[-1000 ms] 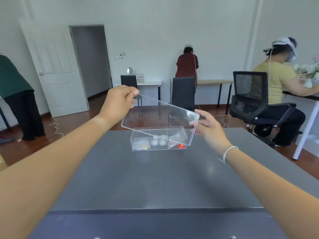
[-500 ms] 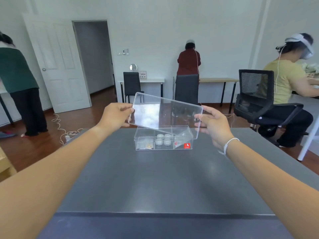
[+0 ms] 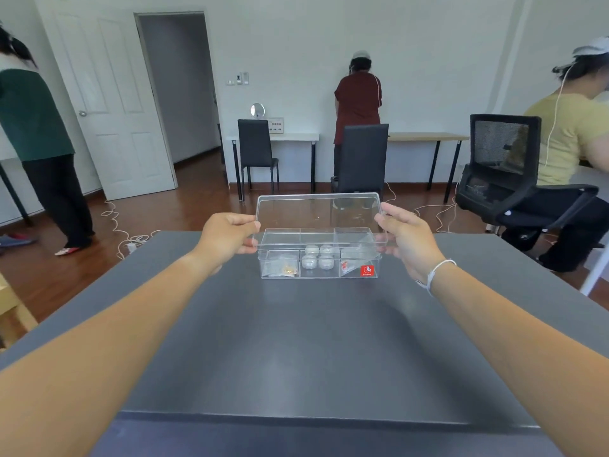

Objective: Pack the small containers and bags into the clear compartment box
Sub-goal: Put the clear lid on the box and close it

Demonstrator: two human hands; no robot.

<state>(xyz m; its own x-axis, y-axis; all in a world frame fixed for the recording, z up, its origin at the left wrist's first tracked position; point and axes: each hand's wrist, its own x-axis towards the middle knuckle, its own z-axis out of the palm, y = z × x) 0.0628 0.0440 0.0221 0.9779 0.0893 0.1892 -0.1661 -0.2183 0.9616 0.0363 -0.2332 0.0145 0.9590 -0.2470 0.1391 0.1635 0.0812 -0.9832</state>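
The packing looks done, and the step in hand is closing up. The clear box [image 3: 319,262] sits on the grey bench [image 3: 296,341], well out from the near edge. Its middle compartment holds four small round white containers [image 3: 318,256]. A small bag [image 3: 282,267] lies in the left compartment and another bag with a red mark [image 3: 346,265] lies in the right one.

Both hands hold the clear lid [image 3: 318,212] by its short ends. The left hand [image 3: 229,237] has its fingers pinched on the left edge, and the right hand [image 3: 403,240] grips the right edge. The lid hangs just over the box and tilts up at the back.

The next move, as I judge it, calls for levelling the lid, lining its corners up with the rim and lowering it evenly so it seats without shifting the box.
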